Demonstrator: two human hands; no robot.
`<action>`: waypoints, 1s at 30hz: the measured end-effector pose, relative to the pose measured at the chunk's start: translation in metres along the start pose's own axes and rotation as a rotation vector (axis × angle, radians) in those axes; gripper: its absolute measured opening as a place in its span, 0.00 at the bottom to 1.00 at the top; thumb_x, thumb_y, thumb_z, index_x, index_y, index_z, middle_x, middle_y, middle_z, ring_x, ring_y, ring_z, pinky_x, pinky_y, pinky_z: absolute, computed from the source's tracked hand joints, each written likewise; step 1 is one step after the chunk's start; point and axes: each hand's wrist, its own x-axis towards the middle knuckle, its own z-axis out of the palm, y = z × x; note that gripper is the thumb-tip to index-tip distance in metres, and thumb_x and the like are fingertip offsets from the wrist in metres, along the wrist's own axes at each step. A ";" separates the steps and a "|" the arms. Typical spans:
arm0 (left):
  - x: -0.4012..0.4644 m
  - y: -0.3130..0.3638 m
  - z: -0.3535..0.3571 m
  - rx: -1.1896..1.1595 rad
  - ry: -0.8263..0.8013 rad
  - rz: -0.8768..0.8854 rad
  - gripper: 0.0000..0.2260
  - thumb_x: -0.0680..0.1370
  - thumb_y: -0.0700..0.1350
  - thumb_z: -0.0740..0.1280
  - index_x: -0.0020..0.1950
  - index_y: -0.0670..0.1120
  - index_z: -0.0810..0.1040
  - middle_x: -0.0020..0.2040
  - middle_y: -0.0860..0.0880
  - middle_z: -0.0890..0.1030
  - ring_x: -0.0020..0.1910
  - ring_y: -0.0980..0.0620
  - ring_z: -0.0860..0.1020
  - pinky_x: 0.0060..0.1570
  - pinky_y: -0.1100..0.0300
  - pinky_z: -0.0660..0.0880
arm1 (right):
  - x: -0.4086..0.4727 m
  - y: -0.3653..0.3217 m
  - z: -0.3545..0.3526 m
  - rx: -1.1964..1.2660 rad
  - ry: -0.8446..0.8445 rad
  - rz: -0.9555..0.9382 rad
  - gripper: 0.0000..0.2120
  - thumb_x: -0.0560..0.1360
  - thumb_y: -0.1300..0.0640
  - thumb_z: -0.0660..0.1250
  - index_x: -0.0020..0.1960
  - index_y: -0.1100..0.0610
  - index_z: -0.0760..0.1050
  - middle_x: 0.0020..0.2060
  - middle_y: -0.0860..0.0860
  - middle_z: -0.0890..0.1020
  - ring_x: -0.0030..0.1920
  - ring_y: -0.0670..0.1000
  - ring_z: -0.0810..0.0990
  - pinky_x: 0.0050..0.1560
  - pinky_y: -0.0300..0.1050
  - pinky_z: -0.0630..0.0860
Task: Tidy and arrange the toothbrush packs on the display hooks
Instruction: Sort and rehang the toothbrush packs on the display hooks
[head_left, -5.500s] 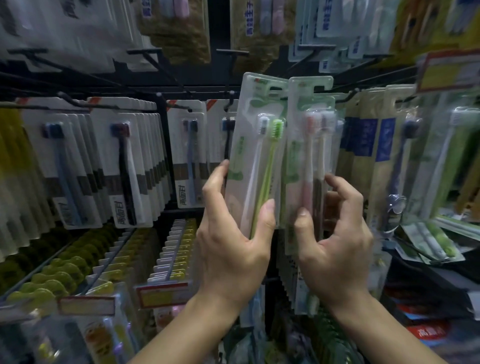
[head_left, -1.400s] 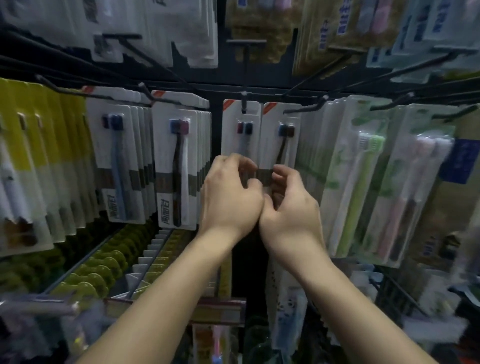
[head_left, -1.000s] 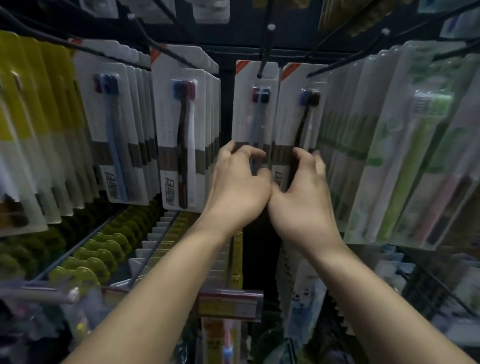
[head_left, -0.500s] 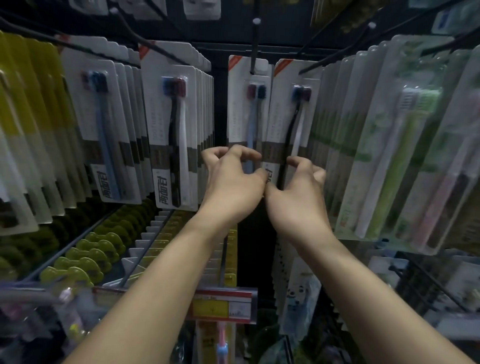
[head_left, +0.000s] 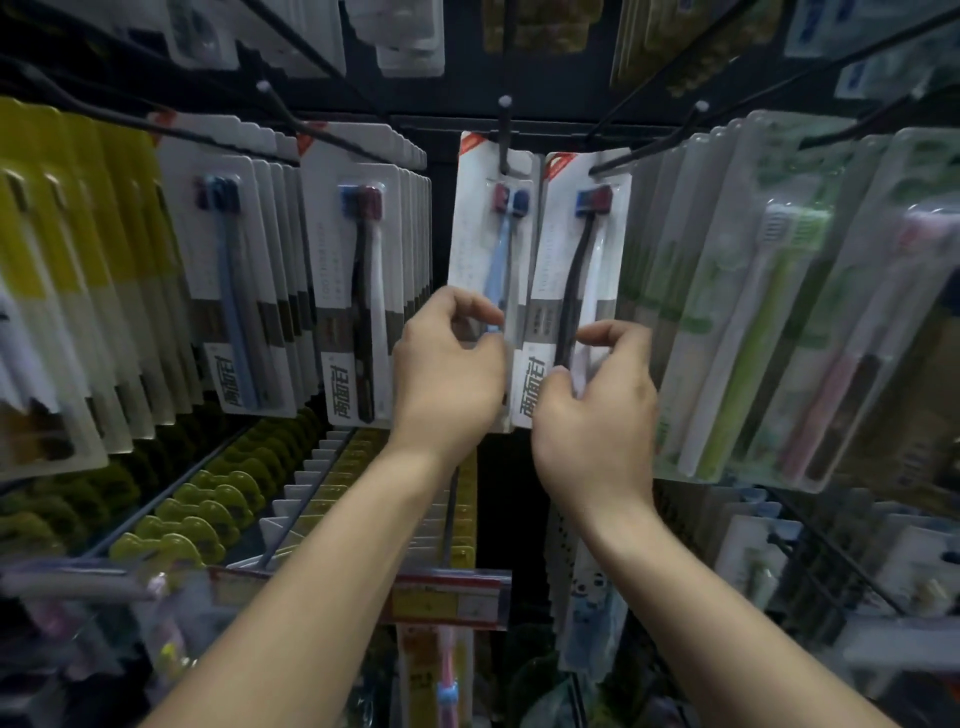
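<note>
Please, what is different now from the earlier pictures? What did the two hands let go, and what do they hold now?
Both hands let go of the green and pink packs, which now hang at the right. They moved left to the two white packs at the centre: the left hand pinches the blue-brush pack, the right hand the black-brush pack. Over the last second the hands moved slightly apart. The other rows look unchanged.

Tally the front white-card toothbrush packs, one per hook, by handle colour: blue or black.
Blue: 2, the first pack and third pack from the left.
Black: 2, the second pack and fourth pack.
Total: 4
</note>
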 end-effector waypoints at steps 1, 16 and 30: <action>0.000 0.000 -0.001 -0.014 0.013 -0.001 0.10 0.79 0.36 0.70 0.47 0.51 0.79 0.37 0.55 0.77 0.32 0.62 0.75 0.33 0.66 0.73 | 0.000 -0.002 -0.001 0.018 0.007 0.013 0.15 0.79 0.63 0.65 0.60 0.50 0.66 0.48 0.40 0.72 0.52 0.50 0.77 0.50 0.50 0.73; -0.026 0.023 -0.009 -0.165 0.150 0.004 0.08 0.76 0.40 0.73 0.45 0.49 0.75 0.39 0.54 0.75 0.37 0.58 0.74 0.44 0.55 0.77 | -0.017 -0.015 -0.029 0.212 -0.023 0.088 0.32 0.81 0.53 0.69 0.80 0.48 0.57 0.51 0.29 0.67 0.46 0.13 0.63 0.45 0.19 0.66; -0.052 0.026 -0.021 -0.042 0.178 0.180 0.16 0.74 0.50 0.80 0.47 0.51 0.72 0.40 0.54 0.73 0.37 0.57 0.73 0.39 0.60 0.74 | -0.046 -0.006 -0.044 0.254 0.088 -0.062 0.28 0.76 0.53 0.72 0.73 0.47 0.66 0.61 0.45 0.82 0.64 0.50 0.82 0.62 0.56 0.81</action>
